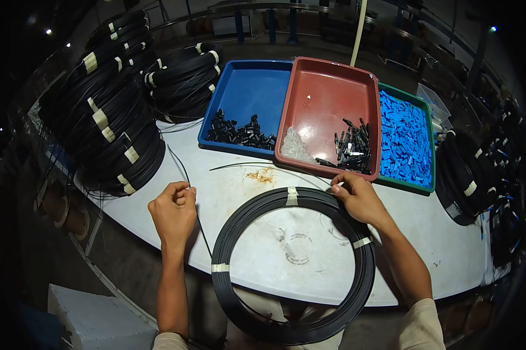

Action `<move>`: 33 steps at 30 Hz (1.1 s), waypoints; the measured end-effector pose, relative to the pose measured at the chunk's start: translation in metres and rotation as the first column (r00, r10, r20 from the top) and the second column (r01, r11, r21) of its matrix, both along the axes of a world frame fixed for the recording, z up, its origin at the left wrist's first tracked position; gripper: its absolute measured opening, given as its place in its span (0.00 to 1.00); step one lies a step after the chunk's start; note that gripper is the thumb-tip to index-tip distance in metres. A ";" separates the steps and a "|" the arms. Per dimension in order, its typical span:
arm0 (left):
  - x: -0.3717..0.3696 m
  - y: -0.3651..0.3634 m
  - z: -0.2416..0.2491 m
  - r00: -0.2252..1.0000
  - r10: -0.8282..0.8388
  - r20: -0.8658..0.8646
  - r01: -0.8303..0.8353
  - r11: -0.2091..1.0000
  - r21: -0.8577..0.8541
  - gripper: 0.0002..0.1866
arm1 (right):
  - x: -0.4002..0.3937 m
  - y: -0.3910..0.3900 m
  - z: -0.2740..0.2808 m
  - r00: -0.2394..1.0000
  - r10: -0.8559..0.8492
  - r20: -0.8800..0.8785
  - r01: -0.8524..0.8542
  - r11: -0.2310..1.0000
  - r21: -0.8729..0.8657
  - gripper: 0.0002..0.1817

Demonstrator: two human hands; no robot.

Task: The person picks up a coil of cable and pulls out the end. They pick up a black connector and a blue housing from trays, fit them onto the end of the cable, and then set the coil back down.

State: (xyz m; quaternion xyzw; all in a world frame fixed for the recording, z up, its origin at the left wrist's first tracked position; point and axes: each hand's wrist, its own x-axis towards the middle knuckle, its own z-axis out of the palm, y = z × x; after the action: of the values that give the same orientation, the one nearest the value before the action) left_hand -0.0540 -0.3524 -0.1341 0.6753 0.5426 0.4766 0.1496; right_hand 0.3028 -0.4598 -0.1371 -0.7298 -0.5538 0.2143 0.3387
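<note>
Behind the cable coil (292, 263), blue tray (252, 87), red tray (327, 99), stacked coils (108, 116).

Left hand (173, 211) fisted, right hand (359, 198) seemingly pinching, both forearms outstretched.

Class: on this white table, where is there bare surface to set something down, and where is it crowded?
Bare table lies right of the right hand, below the green tray; also inside the black coil. The back is crowded: stacked coils, blue tray, red tray.

Factory workbench, probably cable assembly: stacked wire coils (108, 111), parts trays (327, 111), dim shop floor behind.
</note>
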 end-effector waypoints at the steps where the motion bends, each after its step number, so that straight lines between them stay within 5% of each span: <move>1: 0.004 0.001 -0.001 1.000 -0.008 0.001 0.008 0.997 0.079 0.08 | -0.006 0.004 -0.001 1.000 -0.006 -0.002 0.006 1.000 0.002 0.11; 7: 0.032 -0.048 0.023 0.994 0.053 -0.095 0.008 0.833 0.553 0.08 | -0.010 0.004 -0.011 0.990 -0.099 -0.100 0.129 0.925 0.358 0.05; 9: 0.034 -0.053 0.018 0.990 0.044 -0.131 0.039 0.817 0.576 0.09 | -0.005 0.003 -0.015 0.987 -0.119 -0.105 0.150 0.918 0.366 0.05; 11: 0.035 -0.046 0.009 0.975 -0.048 -0.219 0.189 0.703 0.686 0.10 | 0.000 0.003 -0.017 0.902 -0.060 -0.428 0.275 0.842 0.464 0.06; 15: 0.035 -0.033 -0.003 0.965 -0.225 -0.134 0.261 0.793 0.550 0.10 | 0.012 -0.005 -0.014 0.704 0.010 -0.710 0.420 0.801 0.427 0.07; 21: 0.038 -0.009 -0.013 0.894 -0.426 -0.142 0.449 0.847 0.286 0.12 | 0.041 0.003 -0.008 0.487 0.161 -0.859 0.534 0.723 0.438 0.11; 27: 0.042 0.006 -0.004 0.713 -0.639 -0.289 0.656 0.753 -0.047 0.12 | 0.058 0.006 0.025 0.537 0.261 -0.802 0.569 0.590 0.573 0.13; 33: 0.048 0.017 -0.003 0.680 -0.681 -0.270 0.671 0.727 -0.145 0.13 | 0.053 0.016 0.063 0.712 0.324 -0.623 0.366 0.586 0.723 0.12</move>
State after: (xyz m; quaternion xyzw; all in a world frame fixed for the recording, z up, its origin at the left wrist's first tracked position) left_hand -0.0058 -0.3350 -0.1376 0.8901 0.2792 0.2681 0.2407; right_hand 0.3559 -0.4441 -0.0745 -0.3599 -0.4057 0.1935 0.8176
